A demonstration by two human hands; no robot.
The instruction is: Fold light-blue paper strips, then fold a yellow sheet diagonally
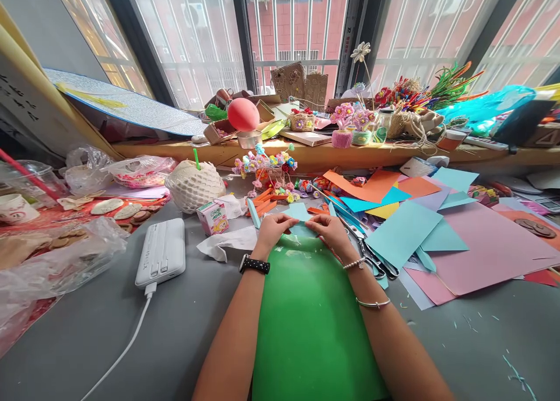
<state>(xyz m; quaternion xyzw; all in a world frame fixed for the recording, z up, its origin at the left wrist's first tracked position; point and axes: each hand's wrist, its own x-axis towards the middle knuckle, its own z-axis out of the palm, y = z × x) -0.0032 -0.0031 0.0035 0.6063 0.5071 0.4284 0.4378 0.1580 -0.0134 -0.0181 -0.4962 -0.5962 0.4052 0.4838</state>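
Observation:
Between my two hands is a small light blue piece of paper [298, 212], above the far end of a green board [312, 313]. My left hand [275, 232] pinches its left side, with thumb and fingers pressed together. On the right side, my right hand [331, 233] pinches the same paper in a like grip. Orange paper strips [262, 204] lie just beyond my left hand. Scissors [365, 246] rest on the table to the right of my right hand, partly under light blue sheets [405, 230].
A white power bank [161, 252] with a cable lies at left. Near it stand a small pink box [213, 217] and a coconut in foam netting [195, 185]. Pink paper [494, 243] spreads at right. Craft flowers and a red balloon [243, 115] line the window ledge.

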